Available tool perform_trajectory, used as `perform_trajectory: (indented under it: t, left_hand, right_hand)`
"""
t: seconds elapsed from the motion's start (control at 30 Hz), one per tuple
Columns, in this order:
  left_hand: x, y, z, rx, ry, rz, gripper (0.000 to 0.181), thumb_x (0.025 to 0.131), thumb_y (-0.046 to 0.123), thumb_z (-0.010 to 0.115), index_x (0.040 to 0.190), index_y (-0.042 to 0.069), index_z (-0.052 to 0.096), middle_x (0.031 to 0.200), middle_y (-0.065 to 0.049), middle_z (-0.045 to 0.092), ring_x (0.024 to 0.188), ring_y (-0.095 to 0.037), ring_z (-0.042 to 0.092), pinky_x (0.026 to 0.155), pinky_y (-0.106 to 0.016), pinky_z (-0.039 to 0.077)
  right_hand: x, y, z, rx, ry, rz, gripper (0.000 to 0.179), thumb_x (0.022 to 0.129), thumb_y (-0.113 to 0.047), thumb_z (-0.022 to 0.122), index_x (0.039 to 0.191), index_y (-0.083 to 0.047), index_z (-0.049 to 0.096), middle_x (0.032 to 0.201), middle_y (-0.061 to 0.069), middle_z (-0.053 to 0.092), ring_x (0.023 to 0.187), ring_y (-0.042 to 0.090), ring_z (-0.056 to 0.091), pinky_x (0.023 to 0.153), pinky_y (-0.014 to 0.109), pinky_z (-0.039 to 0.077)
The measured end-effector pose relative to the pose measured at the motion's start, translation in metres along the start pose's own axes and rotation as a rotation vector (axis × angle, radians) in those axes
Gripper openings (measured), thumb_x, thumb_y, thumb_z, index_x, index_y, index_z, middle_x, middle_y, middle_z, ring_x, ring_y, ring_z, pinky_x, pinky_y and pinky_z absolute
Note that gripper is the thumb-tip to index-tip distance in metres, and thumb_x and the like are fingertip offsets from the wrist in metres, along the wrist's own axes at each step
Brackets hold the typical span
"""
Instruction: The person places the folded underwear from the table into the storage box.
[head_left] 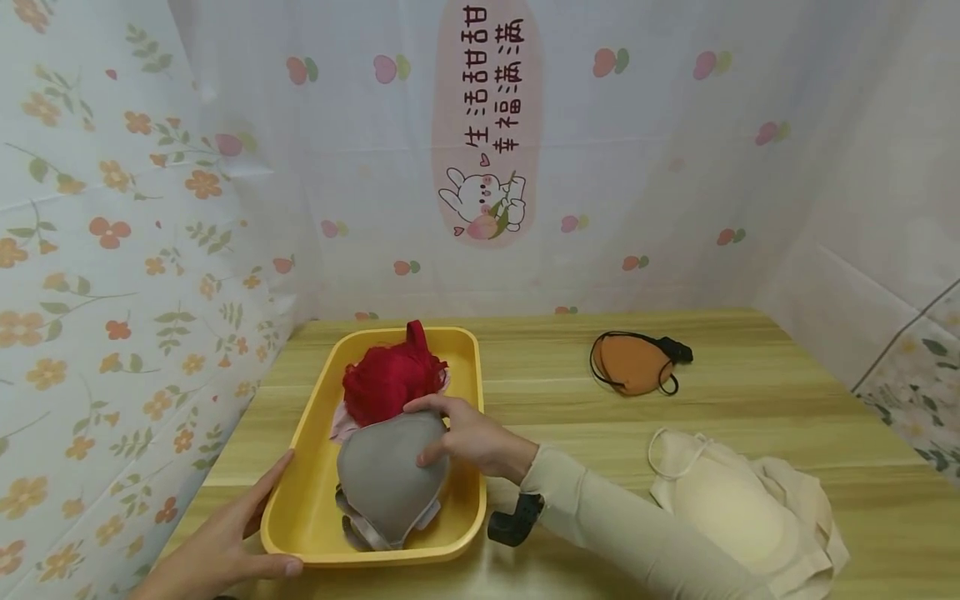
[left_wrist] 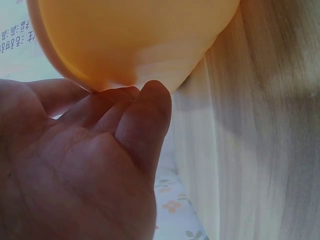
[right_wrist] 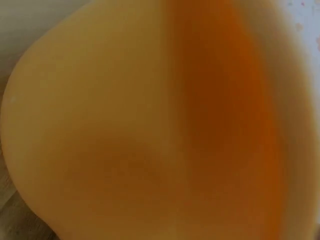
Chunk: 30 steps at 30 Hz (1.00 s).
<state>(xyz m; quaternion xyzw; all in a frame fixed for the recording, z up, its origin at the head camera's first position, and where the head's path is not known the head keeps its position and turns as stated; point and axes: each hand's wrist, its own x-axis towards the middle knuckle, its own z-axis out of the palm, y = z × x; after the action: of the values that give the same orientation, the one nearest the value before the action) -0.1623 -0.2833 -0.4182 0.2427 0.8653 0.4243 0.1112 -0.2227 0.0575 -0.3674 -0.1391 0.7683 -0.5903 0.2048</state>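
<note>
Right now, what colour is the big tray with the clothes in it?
The tray is yellow; it shows best in the head view.

From my head I look forward and down over the tub (head_left: 318,492); both wrist views share it close up, my left from its left, my right from its right.
</note>
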Motion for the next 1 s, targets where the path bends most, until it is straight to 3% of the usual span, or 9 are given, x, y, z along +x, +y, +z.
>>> perform_trajectory:
  t: [0.1,0.2,0.4,0.57,0.7,0.87,1.0]
  left_hand:
    - [0.0,0.001,0.0,-0.005,-0.006,0.008,0.11,0.085,0.01,0.079,0.162,0.004,0.001,0.158,-0.041,0.019,0.125,0.023,0.034,0.09,-0.009,0.048]
    - [0.001,0.001,0.0,-0.019,-0.014,0.011,0.109,0.086,0.01,0.078,0.162,0.004,0.0,0.158,-0.042,0.018,0.125,0.022,0.035,0.091,-0.009,0.047]
    - [0.001,-0.002,0.001,-0.009,0.001,0.041,0.111,0.084,0.009,0.08,0.162,0.006,0.001,0.157,-0.043,0.02,0.126,0.021,0.035,0.091,-0.009,0.047]
    - [0.0,-0.003,0.0,-0.021,-0.007,0.054,0.112,0.084,0.007,0.08,0.162,0.005,0.0,0.155,-0.046,0.02,0.126,0.02,0.037,0.091,-0.009,0.047]
    - [0.001,-0.002,0.0,-0.014,-0.017,0.017,0.11,0.086,0.009,0.078,0.162,0.004,-0.001,0.156,-0.044,0.02,0.124,0.02,0.037,0.091,-0.009,0.047]
    - [0.001,0.001,0.0,0.006,-0.013,-0.025,0.109,0.087,0.012,0.078,0.162,0.004,0.0,0.157,-0.042,0.022,0.122,0.02,0.039,0.09,-0.01,0.048]
    - [0.001,0.001,0.0,0.004,-0.016,-0.023,0.109,0.087,0.011,0.078,0.162,0.004,-0.001,0.157,-0.042,0.022,0.122,0.02,0.039,0.09,-0.01,0.048]
  right_hand:
    - [0.0,0.002,0.003,-0.081,-0.004,-0.009,0.064,0.074,0.005,0.079,0.132,-0.013,0.062,0.132,0.01,0.056,0.117,0.026,0.051,0.108,0.051,0.046]
    - [0.002,0.003,0.006,-0.228,-0.01,-0.044,0.062,0.075,0.0,0.083,0.132,-0.014,0.063,0.13,0.008,0.059,0.117,0.024,0.052,0.105,0.048,0.047]
    - [0.005,0.003,0.013,-0.551,0.0,-0.097,0.061,0.078,-0.016,0.085,0.134,-0.015,0.062,0.118,0.007,0.064,0.108,0.018,0.049,0.084,0.026,0.049]
    - [0.004,0.004,0.019,-0.725,-0.014,-0.064,0.064,0.081,-0.027,0.083,0.139,-0.018,0.058,0.115,0.007,0.061,0.105,0.015,0.047,0.078,0.022,0.048]
    - [0.004,0.004,0.021,-0.808,-0.02,-0.062,0.068,0.08,-0.031,0.084,0.141,-0.019,0.056,0.119,0.008,0.058,0.104,0.015,0.05,0.079,0.023,0.051]
    - [0.003,0.001,0.018,-0.83,-0.027,-0.076,0.071,0.08,-0.031,0.084,0.143,-0.019,0.054,0.126,0.009,0.056,0.111,0.017,0.051,0.083,0.025,0.052]
    - [-0.003,-0.007,0.008,-0.833,-0.031,-0.112,0.068,0.082,-0.033,0.082,0.142,-0.017,0.056,0.134,0.009,0.057,0.119,0.019,0.051,0.088,0.027,0.052]
